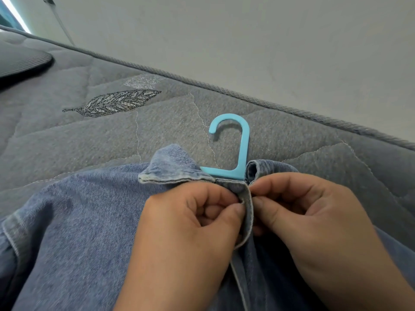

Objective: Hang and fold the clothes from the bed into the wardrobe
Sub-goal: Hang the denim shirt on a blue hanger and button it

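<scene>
Both hands work the collar area of a denim shirt [74,212] lying flat on a grey quilted mattress [112,135]. Left hand [186,223] pinches the left edge of the front placket [246,198] between thumb and forefinger; right hand [314,212] pinches the opposite edge, fingers curled, tips almost touching across the strip. Light blue plastic hanger [238,149] is already inside the shirt, its hook poking out past the neck opening and resting on the mattress, shoulders hidden under fabric. Collar [170,169] flips up on the left side. Looks like the top-button step: closing the neck so the shirt stays on the hanger. Button itself not visible, can't confirm it's through. Next move likely needs a fine push through the buttonhole, then a lift by the hook toward the wardrobe, which is out of view. Dark striped pillow [22,61] at far left; plain wall [247,41] behind.
</scene>
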A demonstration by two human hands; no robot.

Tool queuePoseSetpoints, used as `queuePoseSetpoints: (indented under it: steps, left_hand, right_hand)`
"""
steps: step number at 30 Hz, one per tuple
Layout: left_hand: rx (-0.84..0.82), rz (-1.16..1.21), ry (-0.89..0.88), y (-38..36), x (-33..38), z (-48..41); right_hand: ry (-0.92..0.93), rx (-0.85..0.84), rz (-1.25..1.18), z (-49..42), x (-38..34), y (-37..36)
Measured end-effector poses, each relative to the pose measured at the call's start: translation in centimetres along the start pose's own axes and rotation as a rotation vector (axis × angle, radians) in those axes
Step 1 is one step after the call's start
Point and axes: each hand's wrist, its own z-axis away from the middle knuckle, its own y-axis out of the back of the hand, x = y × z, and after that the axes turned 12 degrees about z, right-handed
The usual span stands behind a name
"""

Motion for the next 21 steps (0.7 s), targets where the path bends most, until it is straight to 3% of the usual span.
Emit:
queuePoseSetpoints:
  steps: [11, 17, 21]
  left_hand:
    - [0.066, -0.303, -0.165, -0.9, 0.4, 0.8]
    - [0.04, -0.404, -0.248, -1.0, -0.4, 0.8]
    - [0.021, -0.414, -0.267, -1.3, -0.6, 1.1]
  right_hand:
    - [0.043, -0.134, 0.005, 0.0, 0.3, 0.8]
    - [-0.069, 0.055, 0.098, 0.1, 0.5, 0.0]
    - [-0.188, 0.093, 0.018, 0.2, 0.5, -0.3]
